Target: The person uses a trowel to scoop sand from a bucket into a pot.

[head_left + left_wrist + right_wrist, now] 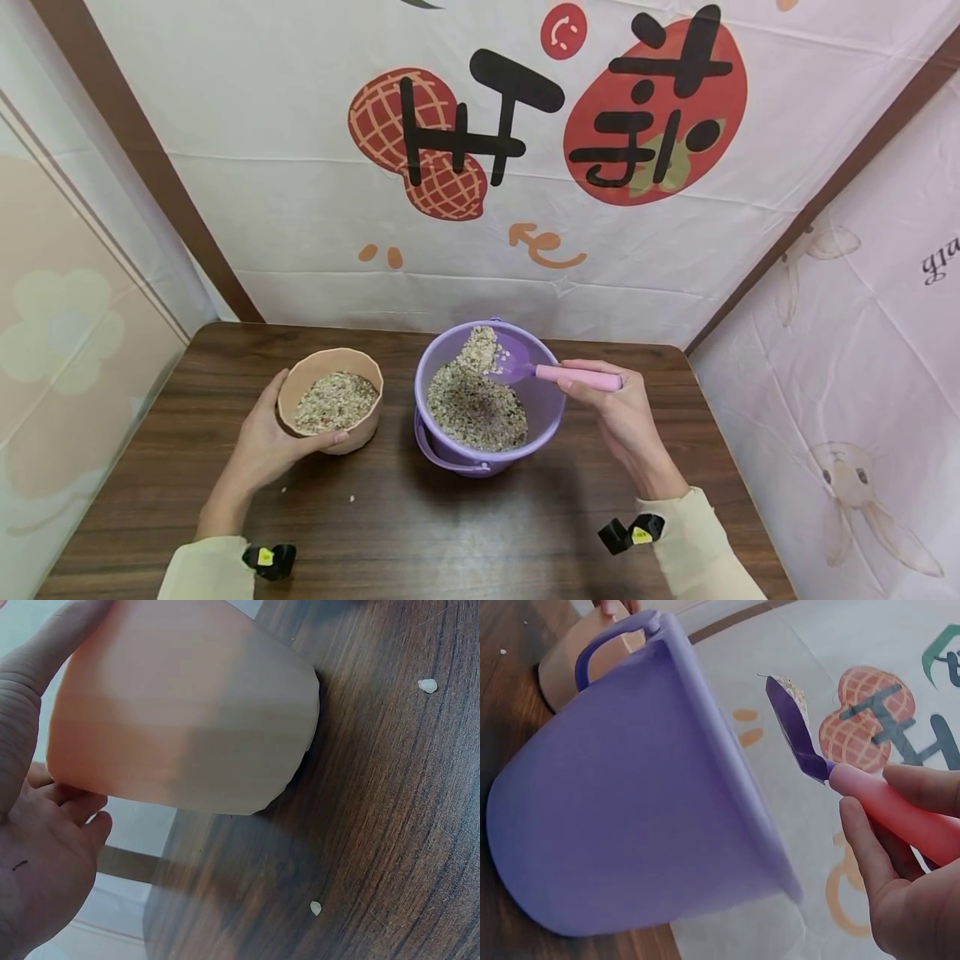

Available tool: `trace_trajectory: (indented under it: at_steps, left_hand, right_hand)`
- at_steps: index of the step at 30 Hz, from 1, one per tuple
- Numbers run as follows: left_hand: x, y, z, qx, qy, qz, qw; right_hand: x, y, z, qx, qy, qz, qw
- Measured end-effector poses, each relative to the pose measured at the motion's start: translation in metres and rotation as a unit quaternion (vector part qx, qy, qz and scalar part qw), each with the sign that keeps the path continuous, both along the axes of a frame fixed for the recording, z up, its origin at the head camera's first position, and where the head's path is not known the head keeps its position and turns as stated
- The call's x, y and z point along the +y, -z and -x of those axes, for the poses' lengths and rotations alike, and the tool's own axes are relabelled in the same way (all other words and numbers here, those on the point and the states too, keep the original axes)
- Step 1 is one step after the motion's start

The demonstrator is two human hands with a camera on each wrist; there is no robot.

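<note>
My right hand (621, 410) grips the pink handle of a small shovel (517, 363) with a purple blade. The blade carries a heap of pale grainy bits (480, 350) above the mouth of a purple bucket (553, 417). A similar mix of small grains (476, 412) lies inside the bucket. At the left, my left hand (268, 442) holds a peach-coloured pot (330, 360) by its sides, thumb near the front rim. Grains (337, 403) lie in this pot too. In the left wrist view, the pot's smooth wall (180, 712) hides what is inside.
Both containers stand on a dark wooden table (420, 542). A few stray grains (427, 685) lie on the wood in front of the pot. The bucket's handle (442, 454) hangs down at its front. Behind the table is a printed cloth wall (300, 208).
</note>
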State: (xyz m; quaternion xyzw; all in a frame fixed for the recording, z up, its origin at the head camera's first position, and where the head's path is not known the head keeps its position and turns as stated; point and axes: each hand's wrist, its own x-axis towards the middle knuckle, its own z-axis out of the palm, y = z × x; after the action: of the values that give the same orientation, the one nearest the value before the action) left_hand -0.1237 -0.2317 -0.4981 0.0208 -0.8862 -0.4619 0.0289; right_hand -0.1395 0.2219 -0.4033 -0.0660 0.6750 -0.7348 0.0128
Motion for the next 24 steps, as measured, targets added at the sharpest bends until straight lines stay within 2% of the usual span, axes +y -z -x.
trace_trajectory:
  at_steps: [9,17,24]
  left_hand:
    - [0.0,0.0,0.0,-0.001,-0.002,0.003,1.0]
    - [0.0,0.0,0.0,-0.005,-0.001,0.002,1.0]
    - [0.0,0.0,0.0,0.002,0.0,0.001,1.0]
  right_hand:
    - [-0.022,-0.017,0.011,-0.005,-0.047,0.022,0.9987]
    - [-0.043,-0.03,0.019,-0.025,-0.036,0.02,0.9988]
    - [-0.064,-0.037,0.027,-0.025,-0.039,0.022,0.9987]
